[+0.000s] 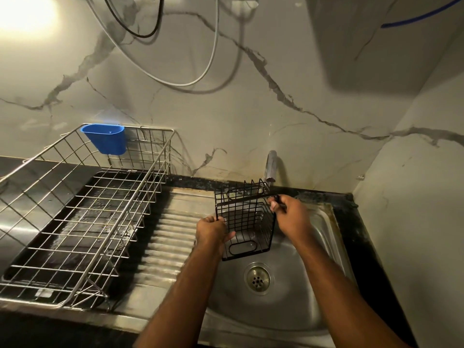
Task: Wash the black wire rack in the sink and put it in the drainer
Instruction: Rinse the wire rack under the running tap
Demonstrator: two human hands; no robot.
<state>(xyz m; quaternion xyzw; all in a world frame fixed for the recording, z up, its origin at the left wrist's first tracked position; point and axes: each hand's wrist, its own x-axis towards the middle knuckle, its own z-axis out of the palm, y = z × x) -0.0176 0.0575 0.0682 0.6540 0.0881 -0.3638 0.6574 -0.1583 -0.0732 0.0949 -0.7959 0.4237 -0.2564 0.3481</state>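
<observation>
Both my hands hold the rack [247,222] tilted above the sink [288,310], under the tap [270,167]: left hand [212,229] fingers clamped on its left edge, right hand [288,212] pinching its top right rim. Leftward, the drainer [82,209] sits open-topped on the dark surface [351,247]; marble walls close behind and right.

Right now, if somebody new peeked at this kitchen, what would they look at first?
Probably the black wire rack, held up over the shiny steel sink by two hands: the left hand grips its left edge and the right hand pinches its top right rim, just below the metal tap. Next comes the bright blue plastic cup, hanging on the back of the big silver wire drainer to the left.
</observation>
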